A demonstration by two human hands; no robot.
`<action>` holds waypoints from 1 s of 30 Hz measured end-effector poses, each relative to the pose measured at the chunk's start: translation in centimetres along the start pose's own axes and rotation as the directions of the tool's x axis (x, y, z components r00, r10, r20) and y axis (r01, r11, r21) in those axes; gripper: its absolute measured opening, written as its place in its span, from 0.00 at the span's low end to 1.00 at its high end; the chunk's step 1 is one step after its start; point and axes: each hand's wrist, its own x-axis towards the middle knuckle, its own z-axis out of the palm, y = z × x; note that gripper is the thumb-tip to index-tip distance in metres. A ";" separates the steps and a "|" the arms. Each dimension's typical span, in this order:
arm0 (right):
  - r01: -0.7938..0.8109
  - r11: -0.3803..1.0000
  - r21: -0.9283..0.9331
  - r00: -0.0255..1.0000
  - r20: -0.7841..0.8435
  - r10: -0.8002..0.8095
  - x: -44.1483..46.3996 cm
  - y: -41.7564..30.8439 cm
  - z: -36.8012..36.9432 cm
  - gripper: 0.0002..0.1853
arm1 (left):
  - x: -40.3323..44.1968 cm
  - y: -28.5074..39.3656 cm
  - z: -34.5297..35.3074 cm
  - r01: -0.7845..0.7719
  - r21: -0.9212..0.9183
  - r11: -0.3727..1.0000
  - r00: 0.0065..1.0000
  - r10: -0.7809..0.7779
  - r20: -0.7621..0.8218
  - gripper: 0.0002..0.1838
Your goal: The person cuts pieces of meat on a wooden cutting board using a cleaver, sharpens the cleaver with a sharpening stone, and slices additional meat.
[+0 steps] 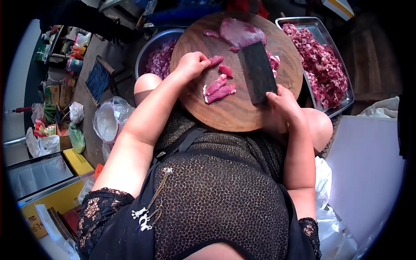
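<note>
On the round wooden chopping board my left hand pinches a small strip of meat at the left side. My right hand grips a broad dark cleaver, whose blade lies over the right part of the board; its handle is mostly hidden in the fingers. Several cut meat strips lie between the hands. A larger slab of meat rests at the far side of the board, and a few pieces show partly behind the blade.
A metal tray heaped with chopped meat stands right of the board. Left of it, a metal bowl holds more chopped meat. A bag-lined bucket and a small woven stool are farther left. A pale flat surface lies at right.
</note>
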 end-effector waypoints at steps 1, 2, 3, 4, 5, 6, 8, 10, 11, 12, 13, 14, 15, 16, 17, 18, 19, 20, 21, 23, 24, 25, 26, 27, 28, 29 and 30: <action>0.005 1.000 -0.001 1.000 -0.008 -0.005 0.2 0.1 0.0 0.06 | 1.0 -0.7 0.5 -0.009 -0.001 1.000 1.000 0.009 -0.003 0.11; 0.002 1.000 0.014 1.000 -0.014 -0.002 0.2 0.4 0.2 0.06 | 2.5 -2.2 1.5 -0.089 -0.180 0.980 0.992 0.071 -0.103 0.10; -0.002 1.000 0.028 1.000 -0.017 0.003 0.1 0.7 0.5 0.06 | 2.1 -1.7 1.4 -0.177 -0.344 0.922 0.972 0.108 -0.210 0.09; -0.004 1.000 0.026 1.000 -0.015 0.004 0.1 0.9 0.6 0.06 | 1.8 -1.1 1.2 -0.317 0.013 0.948 0.873 0.297 -0.387 0.09; 0.009 0.999 0.033 1.000 -0.023 -0.008 0.1 0.9 0.6 0.07 | 1.6 -0.4 1.2 -0.319 0.013 0.948 0.871 0.298 -0.391 0.09; 0.021 0.999 0.039 0.999 -0.034 -0.020 0.1 0.9 0.6 0.08 | 1.4 0.1 1.2 -0.550 0.193 0.813 0.747 0.582 -0.323 0.10; 0.130 0.991 0.037 0.984 -0.127 -0.124 -0.6 1.1 1.3 0.10 | 0.6 1.0 1.8 -0.770 0.299 0.564 0.577 0.815 -0.051 0.11; 0.136 0.991 -0.008 0.964 -0.231 -0.134 -2.3 -0.3 2.1 0.15 | -0.3 0.3 3.5 -0.768 0.320 0.555 0.585 0.811 -0.002 0.09; 0.261 0.927 -0.269 0.892 -0.300 -0.338 -2.5 0.4 2.5 0.17 | -0.2 -0.5 4.2 -0.766 0.310 0.563 0.590 0.807 -0.008 0.09; 0.283 0.923 -0.260 0.887 -0.295 -0.355 -3.8 -0.9 3.0 0.18 | -0.4 -0.8 4.1 -0.774 0.323 0.545 0.561 0.826 -0.048 0.10; 0.298 0.921 -0.251 0.885 -0.288 -0.365 -5.3 -2.2 3.6 0.18 | -0.9 -0.4 3.8 -0.796 0.276 0.538 0.542 0.837 -0.069 0.11; 0.334 0.877 -0.346 0.854 -0.282 -0.437 -5.6 -2.1 4.2 0.18 | -1.1 -1.0 4.2 -0.814 0.270 0.514 0.512 0.855 -0.086 0.10; 0.371 0.816 -0.444 0.808 -0.278 -0.519 -5.5 -2.2 4.4 0.18 | -0.8 -1.0 4.0 -0.835 0.275 0.476 0.465 0.878 -0.109 0.10; 0.354 0.781 -0.515 0.795 -0.274 -0.542 -5.9 -2.4 4.8 0.17 | -0.4 -0.8 3.9 -0.842 0.272 0.466 0.451 0.884 -0.119 0.10; 0.315 0.761 -0.566 0.812 -0.254 -0.525 -6.1 -2.7 5.2 0.17 | -0.4 -1.0 4.0 -0.831 0.268 0.487 0.475 0.873 -0.115 0.09; 0.310 0.748 -0.587 0.814 -0.243 -0.527 -6.1 -2.4 5.6 0.17 | -0.6 -1.4 4.3 -0.819 0.259 0.512 0.502 0.858 -0.106 0.09; 0.304 0.734 -0.608 0.816 -0.232 -0.530 -6.1 -2.3 5.9 0.17 | -0.2 -1.7 4.5 -0.824 0.245 0.511 0.501 0.859 -0.107 0.09; 0.290 0.735 -0.613 0.821 -0.236 -0.521 -6.2 -2.3 6.3 0.17 | 0.6 -2.0 4.7 -0.828 0.288 0.481 0.473 0.875 -0.102 0.09; 0.253 0.742 -0.621 0.837 -0.244 -0.489 -6.4 -2.5 6.8 0.17 | 0.7 -1.9 4.7 -0.829 0.329 0.452 0.447 0.890 -0.094 0.09; 0.199 0.750 -0.631 0.857 -0.259 -0.446 -6.8 -2.7 7.4 0.17 | 0.6 -1.8 4.7 -0.838 0.309 0.450 0.455 0.889 -0.061 0.08; 0.196 0.753 -0.629 0.857 -0.263 -0.443 -6.9 -2.8 7.6 0.17 | 0.5 -1.8 4.7 -0.830 0.328 0.451 0.458 0.887 -0.060 0.08; 0.195 0.756 -0.625 0.856 -0.267 -0.442 -7.0 -2.9 7.8 0.17 | 0.6 -1.9 4.8 -0.822 0.348 0.451 0.462 0.885 -0.058 0.07; 0.196 0.740 -0.643 0.850 -0.264 -0.455 -7.3 -3.1 8.0 0.17 | 1.2 -2.4 5.4 -0.824 0.351 0.446 0.442 0.892 -0.094 0.06; 0.190 0.741 -0.644 0.849 -0.271 -0.454 -7.3 -3.4 8.0 0.17 | 1.5 -2.1 5.4 -0.828 0.348 0.440 0.436 0.895 -0.095 0.06; 0.181 0.735 -0.653 0.862 -0.255 -0.438 -7.5 -3.7 8.1 0.18 | 1.3 -2.0 5.6 -0.834 0.346 0.430 0.405 0.903 -0.145 0.04; 0.171 0.730 -0.662 0.877 -0.236 -0.419 -7.7 -3.9 8.2 0.18 | 1.1 -2.1 5.8 -0.839 0.343 0.422 0.377 0.906 -0.193 0.02; 0.177 0.725 -0.666 0.872 -0.235 -0.430 -7.7 -4.4 8.3 0.14 | 1.0 -2.1 5.6 -0.834 0.307 0.458 0.424 0.889 -0.172 0.03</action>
